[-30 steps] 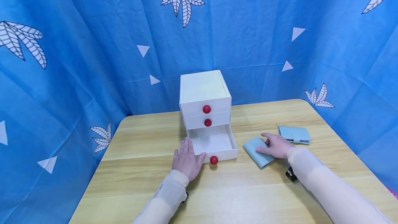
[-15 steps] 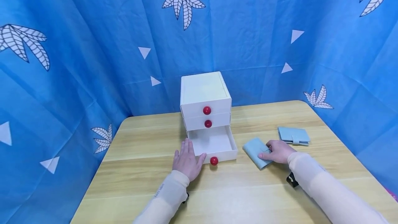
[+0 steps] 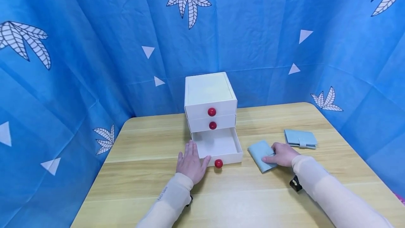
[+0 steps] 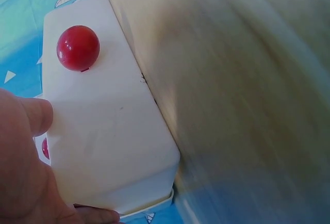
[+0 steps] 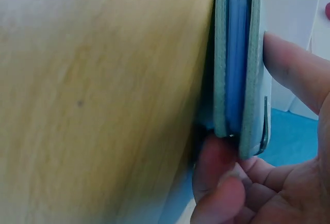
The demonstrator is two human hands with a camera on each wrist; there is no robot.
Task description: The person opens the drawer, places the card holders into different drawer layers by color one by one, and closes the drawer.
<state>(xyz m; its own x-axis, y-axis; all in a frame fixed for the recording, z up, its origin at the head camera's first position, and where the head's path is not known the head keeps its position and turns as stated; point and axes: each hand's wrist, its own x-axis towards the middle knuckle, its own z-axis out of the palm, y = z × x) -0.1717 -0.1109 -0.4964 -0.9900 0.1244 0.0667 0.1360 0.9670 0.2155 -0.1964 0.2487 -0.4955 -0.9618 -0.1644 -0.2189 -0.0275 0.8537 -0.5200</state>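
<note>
My left hand (image 3: pixel 191 164) rests at the front left corner of a pulled-out bottom drawer (image 3: pixel 231 158), its fingers extended along the drawer's side. In the left wrist view, the thumb lies near the upper edge of the white drawer front (image 4: pixel 103 126), below its red knob (image 4: pixel 78 48). My right hand (image 3: pixel 283 154) grips the near right edge of a light blue card holder (image 3: pixel 260 152), which lies on the table. The right wrist view shows the thumb on the card holder's (image 5: pixel 252 79) cover and curled fingers at its edge; clear sleeves show inside.
A white drawer cabinet (image 3: pixel 209 87) stands at the back middle, its upper two drawers pushed in. Another light blue card holder (image 3: pixel 299 138) with a strap lies beyond my right hand on the wooden table (image 3: pixel 133 178). Blue patterned curtains (image 3: pixel 253 27) surround the table.
My right hand has lowered onto the nearer card holder, and its fingers have closed on the edge. The left hand has stayed at the drawer. The head view has shifted slightly.
</note>
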